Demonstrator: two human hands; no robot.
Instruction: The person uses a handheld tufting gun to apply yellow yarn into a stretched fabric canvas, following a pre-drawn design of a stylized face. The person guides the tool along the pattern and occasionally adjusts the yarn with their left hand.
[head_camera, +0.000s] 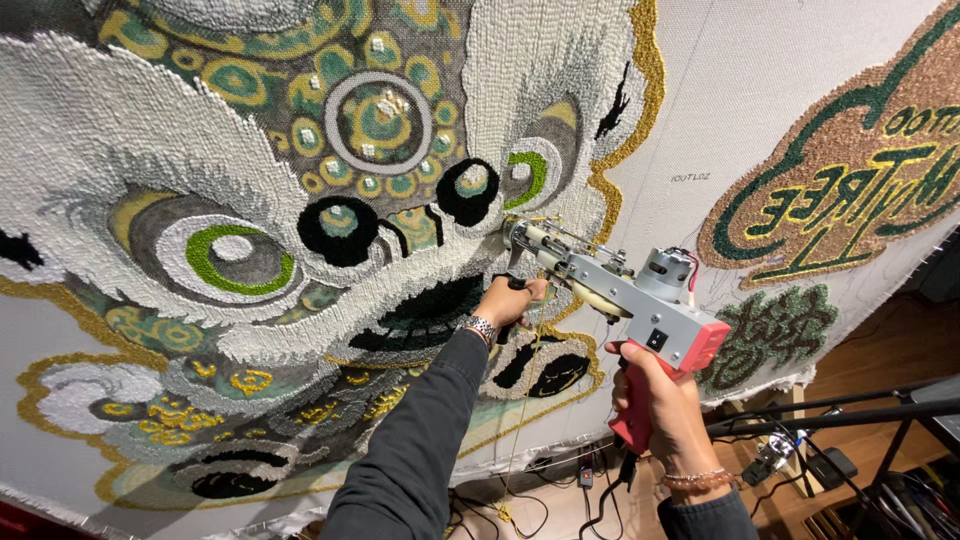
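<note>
I hold a tufting gun (628, 296) with a grey metal body and pink rear casing against a large stretched cloth (730, 90). My right hand (655, 400) grips its pink rear handle. My left hand (510, 300) grips the black front handle under the barrel; a metal watch is on that wrist. The gun's needle tip (512, 236) presses into the white tufted area beside a black, teal-centred round patch (468, 190). The cloth carries a tufted lion-mask design (250, 200) in white, grey, green, gold and black. Thin yellow yarn (530, 380) hangs down below the gun.
A second tufted piece in brown, green and yellow (850, 170) sits at the right of the cloth, a small green one (775, 335) below it. Black stand bars (850, 410) cross at lower right. Cables and plugs (560, 480) lie on the wooden floor.
</note>
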